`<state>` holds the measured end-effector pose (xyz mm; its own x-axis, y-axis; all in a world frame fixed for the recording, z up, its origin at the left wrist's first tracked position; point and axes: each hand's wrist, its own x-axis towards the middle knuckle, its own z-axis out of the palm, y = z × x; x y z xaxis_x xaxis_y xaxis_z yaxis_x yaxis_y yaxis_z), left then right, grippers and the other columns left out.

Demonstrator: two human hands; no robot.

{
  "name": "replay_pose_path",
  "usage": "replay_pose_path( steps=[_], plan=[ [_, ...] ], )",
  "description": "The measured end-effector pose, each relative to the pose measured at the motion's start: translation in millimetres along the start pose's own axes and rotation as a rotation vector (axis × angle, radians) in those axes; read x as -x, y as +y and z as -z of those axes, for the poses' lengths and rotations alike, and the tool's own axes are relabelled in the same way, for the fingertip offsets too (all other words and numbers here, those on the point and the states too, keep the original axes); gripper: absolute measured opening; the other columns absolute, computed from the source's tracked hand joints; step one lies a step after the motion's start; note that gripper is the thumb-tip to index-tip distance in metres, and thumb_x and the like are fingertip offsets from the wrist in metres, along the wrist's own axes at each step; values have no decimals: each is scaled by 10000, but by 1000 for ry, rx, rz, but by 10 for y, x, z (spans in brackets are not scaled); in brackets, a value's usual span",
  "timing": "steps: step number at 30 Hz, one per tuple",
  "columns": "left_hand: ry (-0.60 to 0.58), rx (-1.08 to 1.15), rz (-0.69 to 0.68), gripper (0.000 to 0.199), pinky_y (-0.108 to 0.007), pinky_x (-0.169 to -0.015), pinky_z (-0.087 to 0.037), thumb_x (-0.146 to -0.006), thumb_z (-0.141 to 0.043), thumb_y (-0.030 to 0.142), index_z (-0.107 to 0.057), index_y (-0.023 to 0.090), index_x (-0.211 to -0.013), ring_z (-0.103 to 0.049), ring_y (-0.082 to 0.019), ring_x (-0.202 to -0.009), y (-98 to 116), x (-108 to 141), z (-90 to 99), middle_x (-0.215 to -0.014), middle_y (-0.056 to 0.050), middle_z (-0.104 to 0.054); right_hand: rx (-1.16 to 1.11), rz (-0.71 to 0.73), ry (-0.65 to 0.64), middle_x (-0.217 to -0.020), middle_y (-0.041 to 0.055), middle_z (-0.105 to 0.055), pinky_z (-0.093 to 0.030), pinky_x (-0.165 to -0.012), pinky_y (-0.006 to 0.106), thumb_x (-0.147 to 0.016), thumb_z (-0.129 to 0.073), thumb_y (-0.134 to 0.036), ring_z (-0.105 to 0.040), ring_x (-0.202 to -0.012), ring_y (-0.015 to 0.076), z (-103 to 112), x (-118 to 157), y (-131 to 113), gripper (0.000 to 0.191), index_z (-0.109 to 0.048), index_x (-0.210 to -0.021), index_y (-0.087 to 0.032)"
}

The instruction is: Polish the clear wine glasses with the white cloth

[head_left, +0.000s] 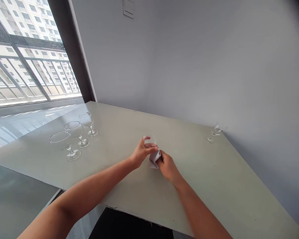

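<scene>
Near the middle of the table, my left hand (141, 151) is closed round the bowl of a clear glass (151, 136). Its fingers show through the glass. My right hand (167, 165) grips a whitish cloth (154, 160) just below and right of that bowl. The cloth covers the lower part of the glass, so its stem and foot are hidden. Both hands are close together, with the cloth between them.
Three stemmed glasses, the nearest (71, 154), the middle one (83, 143) and the farthest (92, 132), stand on the left of the pale table (189, 196). Another glass (216, 131) is at the back right, by the wall. A dark object (129, 225) lies below the front edge.
</scene>
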<state>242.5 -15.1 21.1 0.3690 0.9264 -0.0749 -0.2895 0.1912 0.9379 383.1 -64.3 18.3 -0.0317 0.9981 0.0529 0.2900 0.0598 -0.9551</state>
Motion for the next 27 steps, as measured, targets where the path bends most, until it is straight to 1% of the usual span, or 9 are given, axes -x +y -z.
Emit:
replay_pose_path(
  steps=[2, 5, 9, 12, 14, 17, 22, 25, 27],
  plan=[
    [101, 70, 15, 623, -344, -833, -433, -642, -730, 250, -343, 212, -1129, -603, -162, -863, 35, -27, 29, -891, -45, -611, 155, 44, 110, -659, 4, -572, -385, -587, 274, -758, -496, -274, -477, -612, 144, 77, -4, 12, 123, -601, -759, -210],
    [220, 247, 97, 537, -347, -806, -476, -655, -719, 225, -355, 216, -1051, -621, -173, -861, 109, -86, 111, -858, -22, -595, 178, 122, 179, -626, 0, -543, -385, -570, 276, -791, -470, -276, -464, -582, 144, 184, -3, 12, 137, -598, -787, -227],
    [202, 370, 205, 294, -294, -728, -511, -697, -679, 230, -434, 179, -850, -629, -166, -817, 133, -107, 154, -799, -26, -584, 339, 442, 8, -1013, 48, -580, -420, -744, 348, -789, -517, -261, -511, -900, 224, 120, 38, -11, 285, -587, -1063, -299],
    [144, 428, 302, 233, -277, -700, -516, -716, -663, 255, -457, 174, -788, -623, -169, -827, 106, -64, 106, -767, -28, -588, 434, 508, -61, -1032, 56, -548, -432, -730, 345, -805, -508, -256, -511, -894, 218, -10, 86, -37, 265, -618, -1038, -321],
    [112, 480, 315, 214, -264, -695, -519, -719, -662, 239, -470, 174, -784, -622, -160, -828, 103, -31, 65, -769, -25, -593, 271, 439, -58, -949, 47, -544, -442, -705, 311, -819, -498, -269, -528, -829, 183, -53, 98, -52, 214, -640, -975, -301],
    [38, 550, 266, 177, -225, -684, -517, -724, -652, 179, -492, 161, -798, -622, -132, -806, 126, 1, 16, -864, -47, -614, -164, 216, -31, -890, 25, -565, -447, -663, 273, -778, -577, -308, -538, -775, 154, -65, 64, -48, 162, -638, -921, -262],
    [12, 619, 58, 218, -254, -890, -460, -707, -659, 121, -502, 157, -853, -576, -153, -1003, 142, 42, -76, -880, -21, -613, -936, -166, -5, -821, 4, -607, -477, -606, 263, -762, -582, -278, -561, -721, 137, -133, -37, 7, 104, -602, -855, -236],
    [-15, 504, -113, 303, -337, -928, -427, -693, -682, 164, -467, 189, -904, -580, -185, -1007, 108, 79, -135, -805, 12, -606, -1159, -360, -13, -826, 11, -632, -501, -586, 287, -777, -502, -195, -592, -766, 161, -184, -40, 7, 95, -585, -813, -225],
    [-35, 359, -223, 365, -374, -907, -423, -681, -697, 198, -438, 206, -937, -601, -205, -966, 79, 98, -159, -776, 21, -604, -1194, -405, -34, -806, 14, -640, -504, -570, 289, -778, -464, -162, -603, -758, 166, -205, -20, 1, 130, -580, -801, -216]
  ],
)
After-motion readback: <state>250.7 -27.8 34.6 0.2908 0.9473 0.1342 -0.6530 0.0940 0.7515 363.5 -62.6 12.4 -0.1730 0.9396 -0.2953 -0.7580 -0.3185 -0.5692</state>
